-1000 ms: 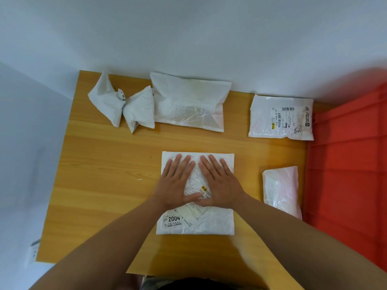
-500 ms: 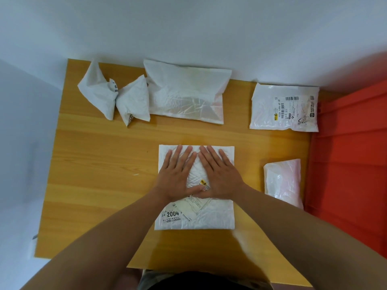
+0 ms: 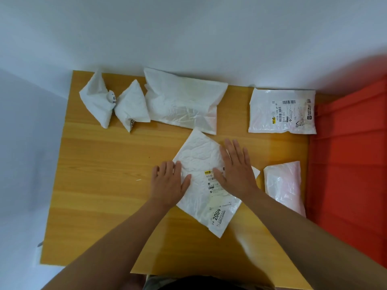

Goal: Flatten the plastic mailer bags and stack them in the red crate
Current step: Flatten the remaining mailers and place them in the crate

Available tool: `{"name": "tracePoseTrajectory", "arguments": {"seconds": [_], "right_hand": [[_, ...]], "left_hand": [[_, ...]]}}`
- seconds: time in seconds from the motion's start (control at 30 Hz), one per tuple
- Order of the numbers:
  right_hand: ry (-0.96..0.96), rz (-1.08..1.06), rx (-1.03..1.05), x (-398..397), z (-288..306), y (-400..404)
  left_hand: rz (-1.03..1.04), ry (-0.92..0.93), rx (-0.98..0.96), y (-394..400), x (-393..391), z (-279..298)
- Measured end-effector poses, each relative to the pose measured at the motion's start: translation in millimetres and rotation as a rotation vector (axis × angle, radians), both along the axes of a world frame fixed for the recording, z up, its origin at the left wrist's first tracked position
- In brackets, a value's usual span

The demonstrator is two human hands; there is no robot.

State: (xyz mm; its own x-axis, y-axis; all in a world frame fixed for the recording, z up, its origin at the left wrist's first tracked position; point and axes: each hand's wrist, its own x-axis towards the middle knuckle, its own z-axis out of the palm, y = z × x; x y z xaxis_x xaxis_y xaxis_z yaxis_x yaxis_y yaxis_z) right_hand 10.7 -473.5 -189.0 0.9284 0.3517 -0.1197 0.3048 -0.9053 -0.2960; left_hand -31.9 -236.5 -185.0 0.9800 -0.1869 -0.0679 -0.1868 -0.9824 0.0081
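Mid-table [image 3: 100,185], both flat palms, left hand [image 3: 167,185] and right hand [image 3: 236,172], pressing a skewed mailer [image 3: 199,155], red crate [image 3: 347,174] at the right edge (contents unseen).

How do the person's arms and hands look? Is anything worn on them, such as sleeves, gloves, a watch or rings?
Both forearms are bare as far as the frame shows them; no sleeve comes into view. The left hand and the right hand wear no gloves. No watch or bracelet shows on either wrist, and no ring can be seen on the fingers. No markings show on the arms.
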Motion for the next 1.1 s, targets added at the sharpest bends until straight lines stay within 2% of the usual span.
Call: {"name": "tracePoseTrajectory", "arguments": {"seconds": [0.13, 0.3, 0.4, 0.6, 0.77, 1.1], "right_hand": [[0.070, 0.010, -0.018, -23, -4, -8], [0.129, 0.085, -0.018, -35, -3, -15], [0.175, 0.159, -0.037, -43, -6, -16], [0.218, 0.170, -0.058, -43, -7, -13], [0.191, 0.118, -0.028, -46, -2, -20], [0.215, 0.009, -0.116, -84, -12, -24]], "left_hand": [[-0.074, -0.038, -0.098, 9, -3, -6], [-0.344, 0.027, -0.239, 15, -1, -15], [-0.434, 0.059, -0.262, 8, 0, -18], [-0.311, 0.137, -0.180, -13, -7, -34], [-0.304, 0.164, -0.169, -15, -6, -34], [-0.308, 0.153, -0.176, -15, -5, -36]]}}
